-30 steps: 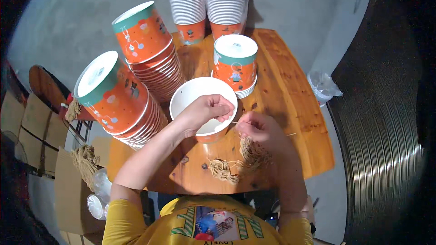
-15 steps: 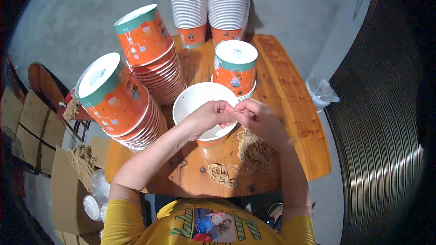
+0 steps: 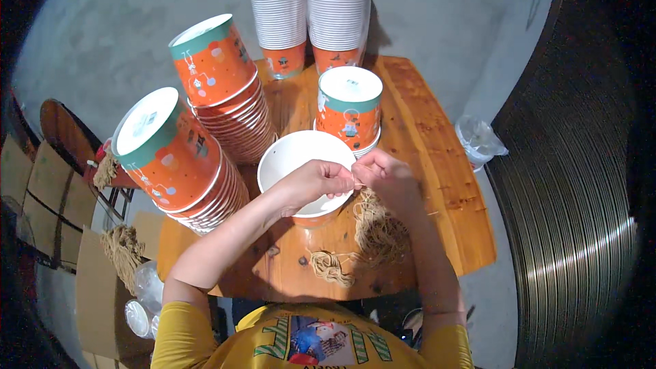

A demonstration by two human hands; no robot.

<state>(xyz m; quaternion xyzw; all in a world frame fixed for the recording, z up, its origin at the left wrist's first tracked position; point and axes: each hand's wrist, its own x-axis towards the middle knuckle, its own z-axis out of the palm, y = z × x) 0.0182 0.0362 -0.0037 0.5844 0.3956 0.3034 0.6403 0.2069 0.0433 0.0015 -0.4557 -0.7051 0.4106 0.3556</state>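
Observation:
An open white-lined paper bucket with an orange outside stands upright in front of me. Over its right rim my left hand is closed, thumb and fingertips pinching a thin beige string. Close against those fingertips, my right hand is closed on the same string; its fingers are partly blurred. Below the right hand lies a loose tangle of beige string, partly covered by my arm. A smaller string bundle rests nearer the table edge.
Upside-down stacks of orange and green paper buckets lean at left. A shorter stack is behind the open bucket; tall bagged stacks stand at the back of the wooden table. A clear plastic bag is beyond its right edge.
The view has shifted slightly, so the table and buckets sit lower. My right hand has turned a little at the string; both hands keep their pinch over the rim.

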